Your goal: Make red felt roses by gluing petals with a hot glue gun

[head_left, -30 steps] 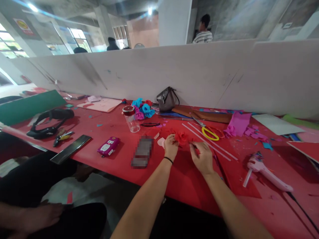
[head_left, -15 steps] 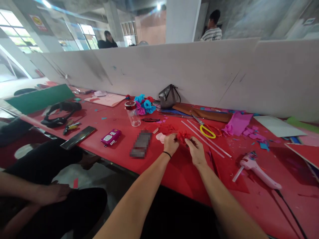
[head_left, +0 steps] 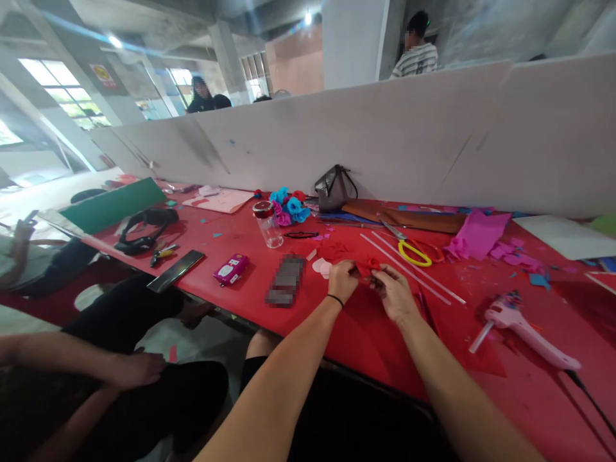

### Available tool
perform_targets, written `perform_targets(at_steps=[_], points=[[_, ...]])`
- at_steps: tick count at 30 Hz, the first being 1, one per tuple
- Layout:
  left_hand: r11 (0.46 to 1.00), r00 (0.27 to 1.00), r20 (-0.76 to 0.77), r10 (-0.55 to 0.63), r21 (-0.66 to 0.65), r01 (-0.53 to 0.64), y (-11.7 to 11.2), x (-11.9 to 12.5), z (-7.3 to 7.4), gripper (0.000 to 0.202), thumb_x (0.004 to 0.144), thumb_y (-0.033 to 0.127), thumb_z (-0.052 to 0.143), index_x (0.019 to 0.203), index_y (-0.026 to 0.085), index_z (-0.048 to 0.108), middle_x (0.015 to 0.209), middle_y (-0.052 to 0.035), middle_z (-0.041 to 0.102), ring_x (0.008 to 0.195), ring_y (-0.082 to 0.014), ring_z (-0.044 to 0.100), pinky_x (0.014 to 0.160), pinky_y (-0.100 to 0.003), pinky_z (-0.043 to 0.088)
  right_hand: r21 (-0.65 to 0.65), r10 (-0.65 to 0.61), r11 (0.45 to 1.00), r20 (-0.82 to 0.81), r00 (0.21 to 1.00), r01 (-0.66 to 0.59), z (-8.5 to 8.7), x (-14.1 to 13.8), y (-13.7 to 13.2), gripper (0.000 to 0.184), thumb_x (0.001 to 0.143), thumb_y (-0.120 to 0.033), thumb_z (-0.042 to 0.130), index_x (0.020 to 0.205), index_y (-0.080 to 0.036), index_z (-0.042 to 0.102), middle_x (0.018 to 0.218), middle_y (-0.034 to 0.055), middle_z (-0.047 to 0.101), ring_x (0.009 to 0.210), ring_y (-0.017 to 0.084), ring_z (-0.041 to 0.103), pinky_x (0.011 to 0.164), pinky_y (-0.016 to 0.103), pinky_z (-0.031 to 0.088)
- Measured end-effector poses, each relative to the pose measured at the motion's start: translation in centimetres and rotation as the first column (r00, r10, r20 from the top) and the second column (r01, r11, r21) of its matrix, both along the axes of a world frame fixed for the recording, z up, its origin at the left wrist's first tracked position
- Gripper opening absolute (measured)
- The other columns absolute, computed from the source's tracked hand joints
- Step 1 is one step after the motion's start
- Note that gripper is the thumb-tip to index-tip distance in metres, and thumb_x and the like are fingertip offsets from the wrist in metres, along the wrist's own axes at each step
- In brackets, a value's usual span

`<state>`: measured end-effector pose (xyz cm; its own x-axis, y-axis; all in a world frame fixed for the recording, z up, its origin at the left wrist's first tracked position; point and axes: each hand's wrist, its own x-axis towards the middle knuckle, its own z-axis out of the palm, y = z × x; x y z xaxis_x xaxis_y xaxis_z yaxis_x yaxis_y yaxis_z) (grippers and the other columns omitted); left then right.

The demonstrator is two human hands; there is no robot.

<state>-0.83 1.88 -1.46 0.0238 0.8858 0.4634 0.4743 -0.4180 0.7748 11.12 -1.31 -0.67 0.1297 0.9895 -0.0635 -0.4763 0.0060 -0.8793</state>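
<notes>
Between my two hands is a small piece of red crepe paper (head_left: 369, 264), gathered into a ruffled flower shape. My left hand (head_left: 343, 278) pinches its left side, with a black band round the wrist. On its right side the fingers of my right hand (head_left: 395, 292) are closed, thumb toward the paper. Pale pink paper circles (head_left: 321, 267) lie just left of my left hand. Loose red paper scraps (head_left: 334, 248) lie behind the hands on the red tabletop (head_left: 356, 340). Two clear glue sticks (head_left: 411, 269) run diagonally past my right hand.
Yellow-handled scissors (head_left: 414, 253) and a pink glue gun (head_left: 527, 330) with a cord lie to the right. Behind are a lidded jar (head_left: 268, 224), finished paper flowers (head_left: 289, 206) and a grey bag (head_left: 333, 190). A phone (head_left: 285, 280) and purple device (head_left: 230, 269) lie left; another person (head_left: 129, 372) sits there.
The view has swung slightly left, so things appear shifted right. My right hand has turned a little about the red paper, and the flower shape shows more upright. Both hands keep hold.
</notes>
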Motion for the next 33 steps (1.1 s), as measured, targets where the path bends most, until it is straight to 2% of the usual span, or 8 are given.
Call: perform_targets(at_steps=[5,12,17,20,24,28,30,33], points=[[0.999,0.998,-0.031,-0.045,0.007,0.045,-0.2,0.1,0.0,0.019,0.063,0.0,0.052,0.054,0.017,0.055,0.058,-0.001,0.059,0.058,-0.0125,0.053,0.059,-0.022,0.041,0.004,-0.06,0.998,-0.017,0.998,0.06,-0.4,0.5,0.3,0.018,0.057,-0.026,0.075,0.07,-0.02,0.064,0.061,-0.0046,0.065,0.051,0.01,0.054,0.048,0.023,0.042],[0.997,0.997,-0.031,-0.069,0.018,0.069,-0.1,0.1,0.0,0.02,0.06,0.001,0.051,0.052,0.019,0.048,0.058,-0.0011,0.055,0.057,-0.0131,0.051,0.059,-0.023,0.04,0.039,-0.029,0.999,0.001,1.0,0.029,-0.6,0.5,0.4,0.018,0.058,-0.025,0.077,0.07,-0.021,0.064,0.065,-0.0056,0.064,0.054,0.009,0.054,0.054,0.024,0.045],[0.996,0.996,0.004,-0.086,-0.015,0.086,-0.2,-0.1,0.0,0.013,0.063,0.006,0.053,0.055,0.017,0.052,0.057,-0.0002,0.056,0.054,-0.0116,0.048,0.055,-0.023,0.038,0.044,-0.031,0.999,0.007,1.0,0.03,-0.1,0.1,0.3,0.021,0.058,-0.028,0.078,0.072,-0.021,0.064,0.069,-0.0045,0.065,0.056,0.01,0.055,0.057,0.026,0.047],[0.989,0.99,0.086,-0.107,-0.089,0.115,0.0,-0.2,0.1,0.008,0.064,0.008,0.055,0.06,0.015,0.059,0.056,0.0011,0.057,0.053,-0.0105,0.048,0.053,-0.021,0.038,0.076,-0.021,0.997,0.03,0.999,0.019,0.3,-0.1,0.2,0.022,0.061,-0.032,0.077,0.074,-0.021,0.063,0.071,-0.0037,0.066,0.06,0.011,0.056,0.059,0.026,0.047],[0.964,0.933,0.324,-0.154,-0.158,0.214,0.8,-0.4,-0.4,0.006,0.067,0.013,0.058,0.063,0.014,0.063,0.057,0.0014,0.062,0.055,-0.0103,0.052,0.056,-0.021,0.043,0.094,-0.072,0.994,0.087,0.994,0.064,0.7,0.0,0.1,0.026,0.062,-0.033,0.076,0.082,-0.022,0.064,0.067,-0.0035,0.065,0.058,0.011,0.056,0.059,0.026,0.046],[0.951,0.853,0.515,-0.09,-0.209,0.226,1.7,-0.3,-1.1,0.013,0.065,0.022,0.067,0.056,0.014,0.061,0.052,0.0021,0.06,0.055,-0.0112,0.054,0.058,-0.023,0.046,0.133,-0.148,0.983,0.185,0.972,0.125,1.1,0.4,0.2,0.028,0.065,-0.035,0.072,0.088,-0.022,0.062,0.064,-0.0018,0.065,0.06,0.015,0.058,0.059,0.028,0.046],[0.945,0.83,0.553,-0.072,-0.228,0.233,1.9,-0.2,-1.2,0.016,0.064,0.025,0.069,0.055,0.014,0.061,0.052,0.0015,0.06,0.055,-0.0116,0.054,0.058,-0.024,0.047,0.188,-0.193,0.971,0.243,0.951,0.149,1.2,0.7,0.2,0.027,0.069,-0.035,0.069,0.092,-0.023,0.062,0.069,-0.0012,0.064,0.064,0.015,0.058,0.06,0.028,0.046],[0.937,0.848,0.515,-0.121,-0.224,0.27,1.7,-0.2,-1.0,0.011,0.063,0.023,0.069,0.058,0.014,0.064,0.055,0.0006,0.063,0.057,-0.0124,0.056,0.059,-0.024,0.048,0.336,-0.278,0.931,0.392,0.877,0.145,1.3,0.9,-0.1,0.021,0.073,-0.035,0.064,0.091,-0.024,0.066,0.081,0.0011,0.061,0.074,0.016,0.056,0.068,0.03,0.047]])
